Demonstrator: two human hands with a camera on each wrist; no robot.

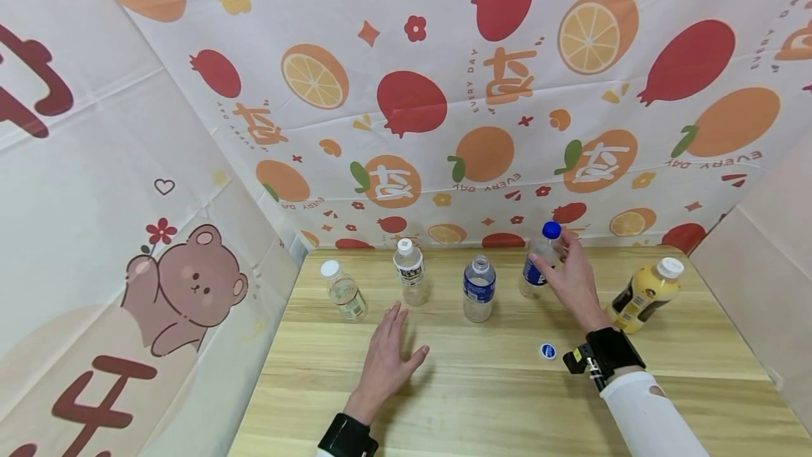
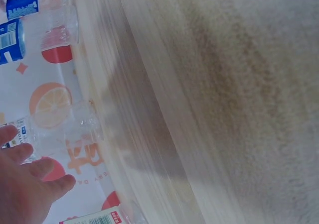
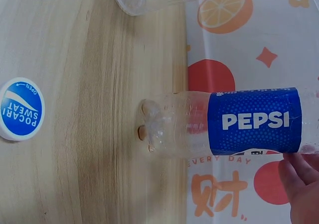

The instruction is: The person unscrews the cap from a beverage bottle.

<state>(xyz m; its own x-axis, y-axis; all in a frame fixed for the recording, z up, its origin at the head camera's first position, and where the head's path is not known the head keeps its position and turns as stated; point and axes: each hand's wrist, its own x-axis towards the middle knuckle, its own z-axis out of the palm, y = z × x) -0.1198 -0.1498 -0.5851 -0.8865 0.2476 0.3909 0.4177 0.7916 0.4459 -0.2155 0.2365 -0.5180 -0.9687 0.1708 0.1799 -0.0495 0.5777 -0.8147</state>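
A clear Pepsi bottle with a blue label and a blue cap stands upright at the back of the table. My right hand grips its upper part, thumb on one side and fingers on the other. To its left is an uncapped clear bottle with a blue label. My left hand is over the table with fingers spread, holding nothing. Nearest to it is a clear bottle with a white cap. A white-and-blue Pocari Sweat cap lies on the table, in front of the Pepsi bottle.
At the left stands another white-capped clear bottle. A yellow-filled bottle with a dark label is right of my right hand. The wooden table ends at a fruit-printed cloth behind the bottles.
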